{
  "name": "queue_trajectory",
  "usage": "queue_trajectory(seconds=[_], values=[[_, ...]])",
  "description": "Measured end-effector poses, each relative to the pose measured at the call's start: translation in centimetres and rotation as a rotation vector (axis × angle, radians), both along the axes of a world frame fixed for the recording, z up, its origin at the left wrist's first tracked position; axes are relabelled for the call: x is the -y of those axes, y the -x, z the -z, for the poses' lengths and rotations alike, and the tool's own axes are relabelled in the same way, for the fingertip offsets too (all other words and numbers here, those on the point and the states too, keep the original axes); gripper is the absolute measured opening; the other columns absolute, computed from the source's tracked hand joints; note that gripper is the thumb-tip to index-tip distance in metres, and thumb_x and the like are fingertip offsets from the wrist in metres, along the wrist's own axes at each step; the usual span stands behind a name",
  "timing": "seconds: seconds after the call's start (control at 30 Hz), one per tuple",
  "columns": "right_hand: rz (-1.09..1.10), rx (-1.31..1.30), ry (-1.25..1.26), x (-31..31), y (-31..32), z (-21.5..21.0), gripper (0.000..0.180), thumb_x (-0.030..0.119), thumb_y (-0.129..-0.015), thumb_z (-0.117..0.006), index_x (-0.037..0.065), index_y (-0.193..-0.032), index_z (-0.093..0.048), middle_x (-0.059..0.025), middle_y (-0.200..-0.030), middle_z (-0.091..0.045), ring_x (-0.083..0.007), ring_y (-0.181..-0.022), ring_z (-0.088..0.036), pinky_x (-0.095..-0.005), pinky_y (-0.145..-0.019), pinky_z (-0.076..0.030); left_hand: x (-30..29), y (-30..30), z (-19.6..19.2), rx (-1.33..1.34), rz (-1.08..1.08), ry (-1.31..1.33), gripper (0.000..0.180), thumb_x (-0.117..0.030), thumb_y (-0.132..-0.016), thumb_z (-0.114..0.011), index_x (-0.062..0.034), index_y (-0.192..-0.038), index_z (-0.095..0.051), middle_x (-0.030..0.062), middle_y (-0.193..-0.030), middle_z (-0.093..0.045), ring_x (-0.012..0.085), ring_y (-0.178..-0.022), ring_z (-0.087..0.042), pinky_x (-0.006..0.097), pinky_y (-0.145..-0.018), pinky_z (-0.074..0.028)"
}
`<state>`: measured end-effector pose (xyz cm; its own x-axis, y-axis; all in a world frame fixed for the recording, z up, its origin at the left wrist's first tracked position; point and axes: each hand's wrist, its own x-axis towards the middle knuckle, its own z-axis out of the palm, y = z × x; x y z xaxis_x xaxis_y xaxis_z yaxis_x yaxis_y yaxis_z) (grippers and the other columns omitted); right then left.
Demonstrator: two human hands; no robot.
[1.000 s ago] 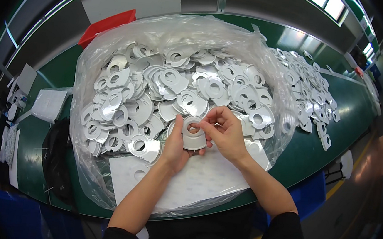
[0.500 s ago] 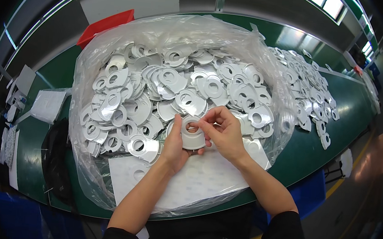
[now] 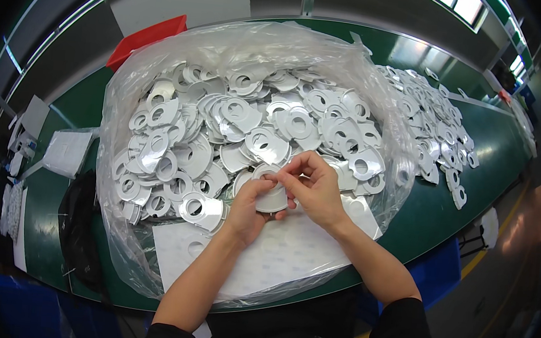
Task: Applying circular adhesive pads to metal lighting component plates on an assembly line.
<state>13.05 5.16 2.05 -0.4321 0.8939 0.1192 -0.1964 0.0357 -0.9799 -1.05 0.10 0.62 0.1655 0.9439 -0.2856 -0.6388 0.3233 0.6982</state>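
Observation:
My left hand (image 3: 247,212) is closed on a flat pale-grey plate (image 3: 273,201) with a round hole, its thumb laid over the hole's edge and fingers underneath. My right hand (image 3: 317,189) pinches thumb and forefinger together at the plate's upper right rim; the other fingers curl by its right side. Whether a thin film sits in that pinch is too small to tell. Just beyond the hands, many similar glossy plates (image 3: 237,111) lie heaped in a large clear plastic bag (image 3: 123,92). A white sheet (image 3: 305,249) with faint print lies below my hands.
More loose plates (image 3: 444,129) spread over the green table (image 3: 497,147) at the right. A red bin (image 3: 147,39) stands at the back left. A wrapped white packet (image 3: 66,151) and a black bag (image 3: 78,229) lie left; a blue bin (image 3: 435,273) is below the right edge.
My left thumb has moved from the plate's left side onto the hole's edge, closer to the right fingertips. The right hand keeps its pinch in nearly the same place.

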Motion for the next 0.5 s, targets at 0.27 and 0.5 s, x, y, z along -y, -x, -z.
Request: queue_trajectory(seconds=[0.27,0.5], values=[[0.001,0.056,-0.038,0.02,-0.02,0.25,0.012,0.005,-0.086,-0.063,0.001,-0.088,-0.052,-0.0046,-0.077,-0.059,-0.0035,-0.051,-0.050,-0.0172,-0.044,-0.043,0.00,-0.01,0.02,-0.071,-0.005,-0.004,0.021,-0.015,-0.088,-0.044,-0.0053,-0.106,-0.049,0.0096,-0.096,-0.060,0.0191,-0.078,-0.062,0.029,-0.055,-0.044],[0.108,0.179,-0.332,-0.08,-0.06,0.12,0.012,-0.004,-0.080,-0.061,-0.001,-0.091,-0.057,-0.0069,-0.083,-0.062,-0.0088,-0.061,-0.056,-0.0213,-0.052,-0.047,0.19,-0.05,-0.21,-0.069,-0.053,0.014,0.026,-0.013,-0.087,-0.042,-0.0050,-0.111,-0.047,0.0092,-0.093,-0.060,0.0180,-0.076,-0.063,0.029,-0.052,-0.045]])
